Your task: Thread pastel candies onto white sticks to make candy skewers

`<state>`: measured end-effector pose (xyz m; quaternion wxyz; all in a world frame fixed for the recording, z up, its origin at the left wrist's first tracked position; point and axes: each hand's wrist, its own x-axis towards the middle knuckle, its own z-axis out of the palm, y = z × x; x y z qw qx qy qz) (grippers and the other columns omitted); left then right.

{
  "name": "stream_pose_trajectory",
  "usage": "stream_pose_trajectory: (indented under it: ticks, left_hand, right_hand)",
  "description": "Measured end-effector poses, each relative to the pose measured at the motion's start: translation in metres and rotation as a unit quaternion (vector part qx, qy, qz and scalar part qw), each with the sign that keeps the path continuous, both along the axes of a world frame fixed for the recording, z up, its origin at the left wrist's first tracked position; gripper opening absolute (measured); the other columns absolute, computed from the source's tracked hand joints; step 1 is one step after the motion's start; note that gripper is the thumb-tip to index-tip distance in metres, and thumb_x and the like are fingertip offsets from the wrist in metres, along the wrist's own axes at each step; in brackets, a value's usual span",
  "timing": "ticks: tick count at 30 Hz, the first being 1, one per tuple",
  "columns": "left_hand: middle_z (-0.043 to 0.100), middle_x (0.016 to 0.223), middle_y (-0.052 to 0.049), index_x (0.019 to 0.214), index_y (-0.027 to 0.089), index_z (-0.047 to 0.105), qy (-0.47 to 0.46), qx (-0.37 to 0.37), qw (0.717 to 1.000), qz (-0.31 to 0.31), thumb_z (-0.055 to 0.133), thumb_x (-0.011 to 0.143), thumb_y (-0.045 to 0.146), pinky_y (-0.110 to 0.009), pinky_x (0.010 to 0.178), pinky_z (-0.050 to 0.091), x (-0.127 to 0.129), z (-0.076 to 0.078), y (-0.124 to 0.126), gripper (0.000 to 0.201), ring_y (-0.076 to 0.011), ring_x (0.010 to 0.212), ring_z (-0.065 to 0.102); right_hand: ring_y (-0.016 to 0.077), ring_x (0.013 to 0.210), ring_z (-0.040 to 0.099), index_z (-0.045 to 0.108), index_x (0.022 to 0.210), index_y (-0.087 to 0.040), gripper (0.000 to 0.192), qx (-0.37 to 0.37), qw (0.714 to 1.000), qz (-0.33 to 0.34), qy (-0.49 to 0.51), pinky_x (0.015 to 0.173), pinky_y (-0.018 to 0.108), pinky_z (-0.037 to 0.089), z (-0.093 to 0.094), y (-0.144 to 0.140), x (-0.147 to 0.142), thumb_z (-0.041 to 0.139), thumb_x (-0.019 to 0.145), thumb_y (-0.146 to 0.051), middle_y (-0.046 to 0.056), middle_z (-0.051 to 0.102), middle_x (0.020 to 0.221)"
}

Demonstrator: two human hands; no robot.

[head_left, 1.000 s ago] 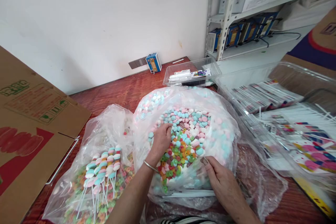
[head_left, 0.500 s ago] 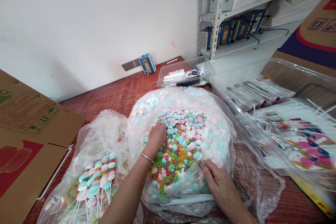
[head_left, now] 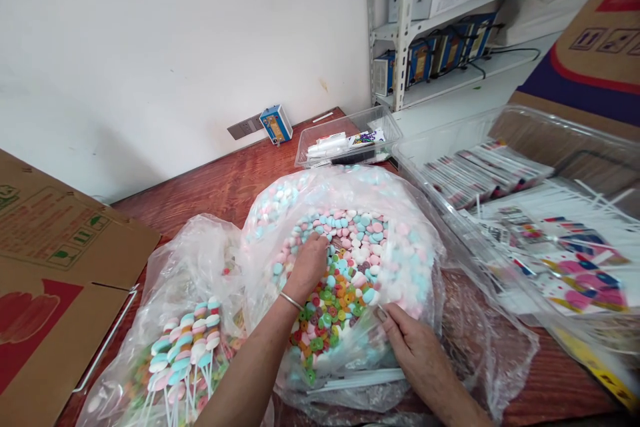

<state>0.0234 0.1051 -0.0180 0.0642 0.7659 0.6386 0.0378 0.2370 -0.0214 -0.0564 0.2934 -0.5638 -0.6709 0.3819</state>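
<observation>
A large clear plastic bag (head_left: 417, 280) of candy lies spread on the table, its mouth open. Pink, white and blue marshmallow-like candies (head_left: 367, 220) fill its back part, and colourful ring gummies (head_left: 327, 313) lie heaped in front. My left hand (head_left: 311, 263) reaches in among the candies with its fingers curled together; what they hold, if anything, is hidden. At the bag's front right edge, my right hand (head_left: 410, 337) pinches the plastic between thumb and fingers. White sticks (head_left: 360, 379) show at the bag's front. Several candy skewers (head_left: 187, 340) lie on another plastic bag (head_left: 200, 247) to the left.
A cardboard box (head_left: 65, 233) stands at the left. On the right, a clear tray (head_left: 445, 227) holds printed packets and white sticks. A smaller clear tray (head_left: 303, 153) with white tubes sits behind the bag, near a blue box (head_left: 276, 125) by the wall. A metal shelf (head_left: 403, 33) rises beyond.
My left hand has shifted to the right and slightly forward over the candies. My right hand keeps its pinch on the bag edge. The view has swung slightly.
</observation>
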Motion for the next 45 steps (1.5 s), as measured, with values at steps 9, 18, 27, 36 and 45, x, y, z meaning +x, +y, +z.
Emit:
stream_pose_trajectory:
  ticks: [9, 18, 27, 36, 45]
  left_hand:
    - [0.062, 0.097, -0.015, 0.088, 0.013, 0.062, 0.004, -0.036, 0.999, 0.040, 0.047, 0.082, 0.003, -0.033, 0.074, 0.043, 0.001, -0.008, 0.002, 0.019, -0.0233, 0.083, 0.060]
    - [0.067, 0.094, -0.013, 0.085, 0.016, 0.066, -0.134, -0.016, 0.986, 0.093, 0.052, 0.076, 0.005, -0.036, 0.082, 0.044, -0.002, -0.005, 0.001, 0.020, -0.0259, 0.092, 0.061]
    - [0.071, 0.083, -0.007, 0.095, 0.015, 0.062, -0.452, -0.035, 0.881, 0.139, 0.058, 0.083, 0.041, -0.027, 0.061, 0.050, -0.002, 0.009, -0.034, 0.028, -0.0184, 0.071, 0.066]
    - [0.073, 0.086, -0.005, 0.094, 0.016, 0.073, -0.680, -0.098, 0.706, 0.173, 0.081, 0.068, 0.040, -0.025, 0.073, 0.051, 0.021, 0.024, -0.061, 0.037, -0.0143, 0.075, 0.064]
    - [0.075, 0.091, -0.007, 0.092, 0.016, 0.076, -0.687, -0.103, 0.697, 0.177, 0.081, 0.068, 0.037, -0.026, 0.077, 0.050, 0.020, 0.020, -0.063, 0.031, -0.0168, 0.081, 0.065]
  right_hand:
    - [0.0195, 0.063, 0.060, 0.059, 0.083, -0.021, 0.034, -0.012, 0.992, -0.034, 0.117, 0.058, 0.027, 0.045, 0.010, -0.003, -0.003, 0.037, 0.095, -0.043, 0.002, 0.063, 0.069]
    - [0.0161, 0.065, 0.054, 0.062, 0.093, -0.020, 0.035, -0.072, 0.946, -0.101, 0.299, 0.056, 0.024, 0.044, 0.001, -0.005, -0.005, 0.048, 0.092, -0.052, 0.002, 0.063, 0.079]
    - [0.0159, 0.068, 0.053, 0.057, 0.073, -0.021, 0.028, -0.023, 0.939, -0.104, 0.326, 0.062, 0.024, 0.043, 0.034, 0.038, -0.030, 0.059, 0.086, -0.046, -0.002, 0.057, 0.070]
    - [0.0193, 0.080, 0.059, 0.064, 0.087, -0.020, 0.026, 0.012, 0.947, -0.054, 0.317, 0.074, 0.028, 0.048, 0.026, 0.072, -0.057, 0.057, 0.088, -0.045, 0.001, 0.067, 0.082]
    - [0.0210, 0.086, 0.062, 0.060, 0.093, -0.020, 0.025, 0.018, 0.951, -0.068, 0.300, 0.079, 0.032, 0.051, 0.031, 0.062, -0.056, 0.062, 0.086, -0.044, 0.004, 0.067, 0.089]
